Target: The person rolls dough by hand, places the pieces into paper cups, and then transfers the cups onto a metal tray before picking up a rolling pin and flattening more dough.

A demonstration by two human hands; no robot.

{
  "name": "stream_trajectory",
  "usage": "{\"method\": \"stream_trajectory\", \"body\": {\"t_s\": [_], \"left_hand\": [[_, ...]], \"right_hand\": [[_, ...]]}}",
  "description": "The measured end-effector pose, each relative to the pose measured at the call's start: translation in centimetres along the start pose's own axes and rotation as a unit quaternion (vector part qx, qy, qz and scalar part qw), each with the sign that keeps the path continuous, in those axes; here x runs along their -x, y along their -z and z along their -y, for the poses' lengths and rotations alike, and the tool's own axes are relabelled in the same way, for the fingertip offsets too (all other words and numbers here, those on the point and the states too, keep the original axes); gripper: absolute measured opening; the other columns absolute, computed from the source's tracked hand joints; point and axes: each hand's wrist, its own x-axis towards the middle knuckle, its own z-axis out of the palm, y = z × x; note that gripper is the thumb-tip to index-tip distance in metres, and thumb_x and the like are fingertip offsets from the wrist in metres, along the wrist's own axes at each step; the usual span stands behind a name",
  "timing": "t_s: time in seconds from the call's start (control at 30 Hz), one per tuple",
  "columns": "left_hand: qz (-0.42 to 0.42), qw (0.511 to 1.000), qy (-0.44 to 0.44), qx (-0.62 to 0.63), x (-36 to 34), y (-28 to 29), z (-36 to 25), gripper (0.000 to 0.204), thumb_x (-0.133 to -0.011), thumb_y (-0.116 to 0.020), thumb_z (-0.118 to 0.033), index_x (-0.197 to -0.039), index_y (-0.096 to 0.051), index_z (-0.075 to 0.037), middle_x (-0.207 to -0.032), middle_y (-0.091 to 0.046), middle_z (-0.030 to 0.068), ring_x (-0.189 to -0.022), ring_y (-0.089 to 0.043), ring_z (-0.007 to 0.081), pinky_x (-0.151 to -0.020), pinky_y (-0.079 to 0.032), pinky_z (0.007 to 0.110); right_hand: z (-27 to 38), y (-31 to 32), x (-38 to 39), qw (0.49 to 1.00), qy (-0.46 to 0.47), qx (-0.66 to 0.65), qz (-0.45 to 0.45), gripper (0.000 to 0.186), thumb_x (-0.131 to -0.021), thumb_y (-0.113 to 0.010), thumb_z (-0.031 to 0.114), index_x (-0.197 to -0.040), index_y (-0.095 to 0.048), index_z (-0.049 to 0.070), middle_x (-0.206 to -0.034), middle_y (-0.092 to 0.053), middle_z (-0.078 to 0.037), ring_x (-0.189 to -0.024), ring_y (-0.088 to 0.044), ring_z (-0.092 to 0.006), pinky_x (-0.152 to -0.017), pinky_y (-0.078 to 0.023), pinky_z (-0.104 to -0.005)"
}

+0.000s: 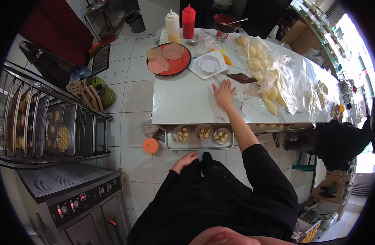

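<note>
My right hand (pixel 225 94) lies flat on the white worktable (pixel 179 102), fingers spread and holding nothing. Just beyond its fingertips are a brown-filled piping bag (pixel 241 77) and a square white plate (pixel 196 70) bearing white paper baking cups (pixel 209 64). Low beside my body, my left hand (pixel 185 161) hangs off the table with loose fingers and nothing visible in it. Between that hand and the tabletop, a metal tray (pixel 170 143) sticks out below the edge. It carries paper cups of small dough balls (pixel 204 132).
Ham slices (pixel 158 65) lie on a red plate (pixel 180 66). Behind stand a white squeeze bottle (pixel 172 26), a red one (pixel 188 22) and a bowl (pixel 227 23). Plastic sheeting (pixel 291 87) covers dough pieces (pixel 255 61). A tray rack (pixel 52 122) and oven (pixel 79 204) are left; another person (pixel 338 141) is right.
</note>
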Motion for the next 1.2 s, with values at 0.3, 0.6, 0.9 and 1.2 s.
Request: {"method": "stream_trajectory", "body": {"t_s": [0.3,0.6,0.9,1.2], "left_hand": [[-0.207,0.963,0.096,0.143,18.3,3.3,-1.5,0.042,-0.091,-0.047,-0.028,-0.13,-0.042,-0.013,-0.113,-0.055,0.0063,-0.097,-0.05,0.0128,-0.084,-0.039,0.026],[-0.525,0.84,-0.089,0.104,17.5,6.7,-9.2,0.044,-0.092,-0.045,-0.024,-0.133,-0.035,-0.013,-0.122,-0.049,0.0093,-0.105,-0.049,0.0184,-0.088,-0.037,0.032],[-0.484,0.736,-0.404,-0.249,11.2,0.0,-23.2,0.054,-0.09,-0.038,-0.031,-0.134,-0.03,-0.001,-0.137,-0.033,0.0165,-0.128,-0.029,0.0304,-0.104,-0.023,0.045],[-0.508,0.739,-0.047,-0.44,0.1,0.0,-21.1,0.045,-0.091,-0.034,-0.037,-0.133,-0.04,-0.023,-0.139,-0.033,0.0161,-0.132,-0.017,0.0381,-0.097,-0.001,0.069]], "right_hand": [[14.2,-1.9,10.4,0.931,0.147,-0.326,0.07,0.052,-0.089,-0.048,0.027,-0.135,-0.032,0.009,-0.14,-0.028,-0.018,-0.134,-0.019,-0.0294,-0.108,-0.011,-0.0469],[16.7,-3.8,9.3,0.744,0.293,-0.396,0.451,0.059,-0.091,-0.038,0.039,-0.134,-0.03,0.0,-0.14,-0.027,-0.021,-0.134,-0.017,-0.0343,-0.106,-0.009,-0.0549],[11.4,-0.3,6.5,0.832,0.071,-0.433,0.34,0.064,-0.092,-0.029,0.05,-0.135,-0.028,0.002,-0.145,-0.02,-0.016,-0.135,-0.013,-0.0311,-0.108,-0.007,-0.0493],[-3.7,13.3,13.9,0.194,-0.173,-0.792,0.553,0.074,-0.089,-0.01,0.061,-0.137,-0.032,0.008,-0.138,-0.036,-0.011,-0.131,-0.025,-0.022,-0.108,-0.014,-0.0328]]}}
